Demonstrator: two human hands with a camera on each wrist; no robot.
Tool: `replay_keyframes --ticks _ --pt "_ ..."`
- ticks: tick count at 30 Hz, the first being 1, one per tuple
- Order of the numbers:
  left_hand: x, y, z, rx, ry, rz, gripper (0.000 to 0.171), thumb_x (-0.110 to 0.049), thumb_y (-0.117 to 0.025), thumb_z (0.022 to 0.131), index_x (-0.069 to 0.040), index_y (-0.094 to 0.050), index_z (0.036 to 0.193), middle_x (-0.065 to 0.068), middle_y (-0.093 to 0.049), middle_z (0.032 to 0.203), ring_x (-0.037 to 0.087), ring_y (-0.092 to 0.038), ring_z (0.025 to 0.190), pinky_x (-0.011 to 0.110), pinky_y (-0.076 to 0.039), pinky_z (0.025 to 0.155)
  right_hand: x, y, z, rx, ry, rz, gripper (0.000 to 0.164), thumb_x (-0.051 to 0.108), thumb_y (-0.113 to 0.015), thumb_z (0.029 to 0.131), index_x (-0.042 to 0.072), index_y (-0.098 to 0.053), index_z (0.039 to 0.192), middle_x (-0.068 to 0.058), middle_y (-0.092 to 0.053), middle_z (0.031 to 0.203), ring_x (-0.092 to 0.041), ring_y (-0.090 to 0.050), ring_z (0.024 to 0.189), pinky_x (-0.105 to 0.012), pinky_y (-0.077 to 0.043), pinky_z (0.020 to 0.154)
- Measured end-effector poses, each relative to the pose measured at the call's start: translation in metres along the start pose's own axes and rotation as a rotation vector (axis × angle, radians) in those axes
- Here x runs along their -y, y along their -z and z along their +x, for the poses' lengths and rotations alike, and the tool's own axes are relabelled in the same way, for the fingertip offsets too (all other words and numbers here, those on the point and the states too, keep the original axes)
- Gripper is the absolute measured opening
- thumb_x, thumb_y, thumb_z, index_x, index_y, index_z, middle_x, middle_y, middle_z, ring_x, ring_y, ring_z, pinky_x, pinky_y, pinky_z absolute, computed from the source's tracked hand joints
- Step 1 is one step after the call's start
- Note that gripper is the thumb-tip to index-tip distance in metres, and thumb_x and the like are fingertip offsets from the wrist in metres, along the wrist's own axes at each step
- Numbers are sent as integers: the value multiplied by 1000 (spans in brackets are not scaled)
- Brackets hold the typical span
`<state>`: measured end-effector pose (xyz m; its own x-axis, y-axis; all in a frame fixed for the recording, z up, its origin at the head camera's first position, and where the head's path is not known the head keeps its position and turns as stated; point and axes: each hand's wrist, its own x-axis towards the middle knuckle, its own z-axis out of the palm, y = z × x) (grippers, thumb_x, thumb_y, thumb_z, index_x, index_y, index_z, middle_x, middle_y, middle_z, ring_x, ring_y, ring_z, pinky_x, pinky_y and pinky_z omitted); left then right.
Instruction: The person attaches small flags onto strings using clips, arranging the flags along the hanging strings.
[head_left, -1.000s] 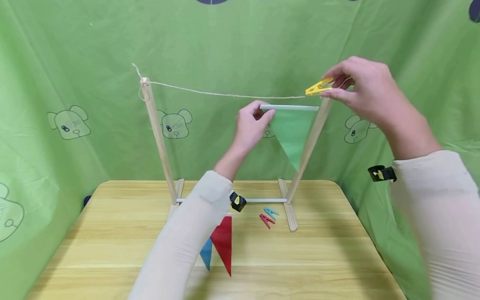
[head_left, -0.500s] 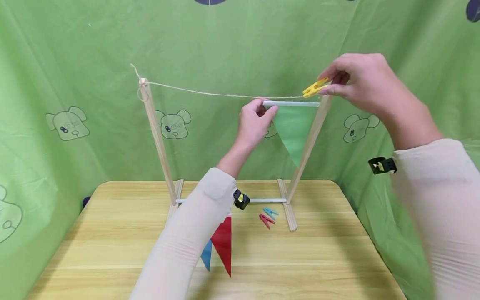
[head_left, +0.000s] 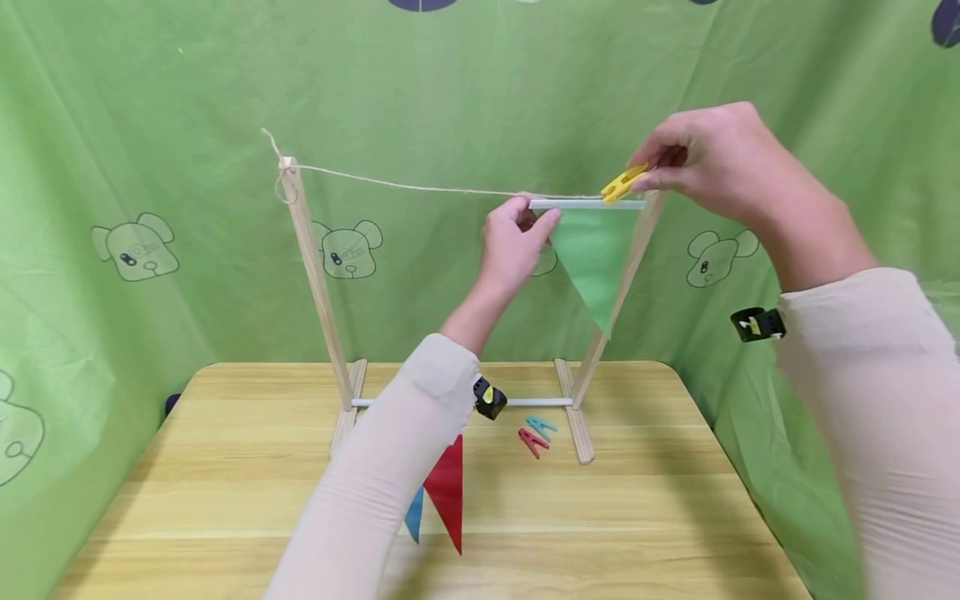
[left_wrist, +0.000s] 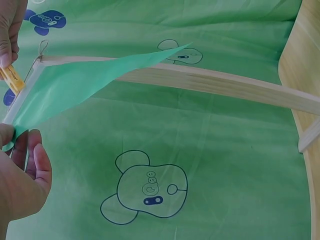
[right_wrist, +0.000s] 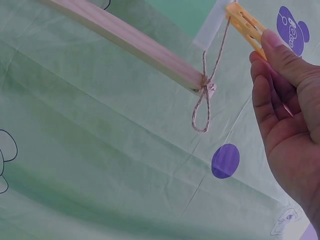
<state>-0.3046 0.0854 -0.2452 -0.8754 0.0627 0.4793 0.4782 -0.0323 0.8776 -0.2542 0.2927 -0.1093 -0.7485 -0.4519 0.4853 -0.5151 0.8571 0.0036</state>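
My left hand (head_left: 512, 246) pinches the left end of a green triangular pennant (head_left: 592, 250) by its white top strip (head_left: 577, 204). The strip lies along the string (head_left: 420, 187), close to the right post. With thumb and fingers, my right hand (head_left: 712, 158) holds a yellow clothespin (head_left: 622, 185) whose tip sits over the strip and string. In the right wrist view the clothespin (right_wrist: 246, 27) meets the strip's edge beside the string, near the knot (right_wrist: 206, 87). The left wrist view has the pennant (left_wrist: 80, 87) pointing away from the left hand (left_wrist: 25, 175).
The string spans a left wooden post (head_left: 318, 283) and a right wooden post (head_left: 630, 275). On the table (head_left: 637, 517) lie a red clothespin (head_left: 533, 442), a blue clothespin (head_left: 541, 427), a red pennant (head_left: 448, 492) and a blue pennant (head_left: 415, 517), partly behind the left sleeve.
The left hand has raised the green pennant slightly up and right to the string. The right hand has moved a little left and down, bringing the yellow clothespin onto the strip.
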Motion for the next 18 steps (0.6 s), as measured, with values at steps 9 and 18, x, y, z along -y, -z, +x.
replay_keyframes --ticks 9,18 --pt "-2 -4 2 -14 13 15 15 -13 -70 99 -1 -70 109 4 -65 82 14 -62 71 19 -53 63 1 -1 4 8 20 -28 11 15 -85 86 8 -81 94 -11 -79 91 14 -52 66 -5 -42 59" --pt "-3 -6 3 -12 9 11 15 -13 -70 99 -2 -71 109 4 -64 81 15 -61 70 19 -50 60 4 -2 7 42 19 -50 10 14 -83 87 7 -80 94 -13 -79 94 9 -56 68 -4 -43 59"
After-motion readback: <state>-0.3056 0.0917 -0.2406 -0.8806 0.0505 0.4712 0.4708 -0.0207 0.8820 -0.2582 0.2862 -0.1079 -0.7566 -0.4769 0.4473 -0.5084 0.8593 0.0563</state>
